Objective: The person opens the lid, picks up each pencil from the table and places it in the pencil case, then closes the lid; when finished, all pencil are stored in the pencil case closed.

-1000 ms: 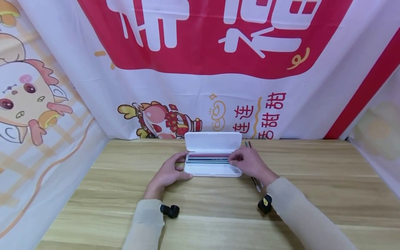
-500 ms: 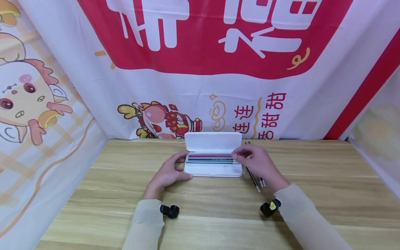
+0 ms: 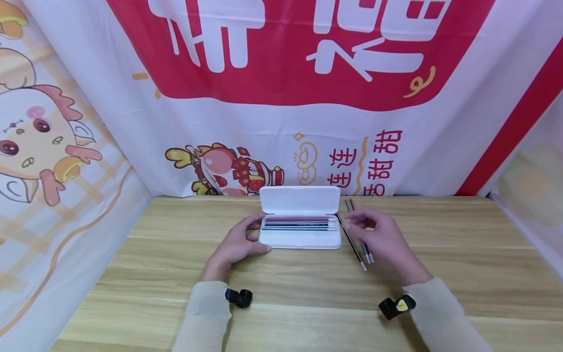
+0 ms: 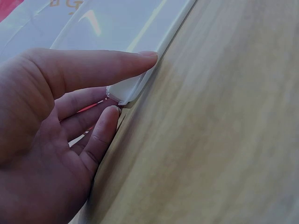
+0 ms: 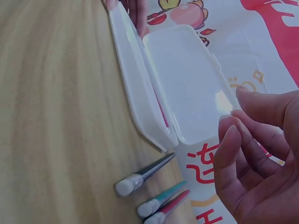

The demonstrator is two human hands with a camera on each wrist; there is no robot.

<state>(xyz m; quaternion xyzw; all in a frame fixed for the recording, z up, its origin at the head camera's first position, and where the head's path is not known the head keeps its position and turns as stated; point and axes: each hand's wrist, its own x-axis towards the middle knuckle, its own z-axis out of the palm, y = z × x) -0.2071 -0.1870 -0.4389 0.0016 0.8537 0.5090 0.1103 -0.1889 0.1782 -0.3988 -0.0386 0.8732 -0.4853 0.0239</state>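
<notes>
A white pencil case point(image 3: 300, 239) lies with its lid point(image 3: 300, 200) raised, several pencils point(image 3: 294, 225) side by side inside it. My left hand point(image 3: 237, 242) holds its left end between thumb and fingers; in the left wrist view the thumb point(image 4: 107, 67) lies along the case's edge. To the right of the case, my right hand point(image 3: 380, 234) hovers over loose pencils, its fingers loosely bent with nothing between them. A black pencil point(image 3: 352, 242) lies slanted nearest the case. In the right wrist view a teal pencil point(image 5: 170, 193) and a red pencil point(image 5: 175, 205) show beside it, white erasers toward me.
The wooden table point(image 3: 308, 288) meets a white and red printed cloth point(image 3: 303, 122) right behind the case. Another patterned cloth point(image 3: 57, 195) hangs along the left side. A small black camera sits on each wrist.
My right hand has left the pencils in the case and moved right, over the loose ones. The white eraser ends in the case are uncovered now. My left hand stays put.
</notes>
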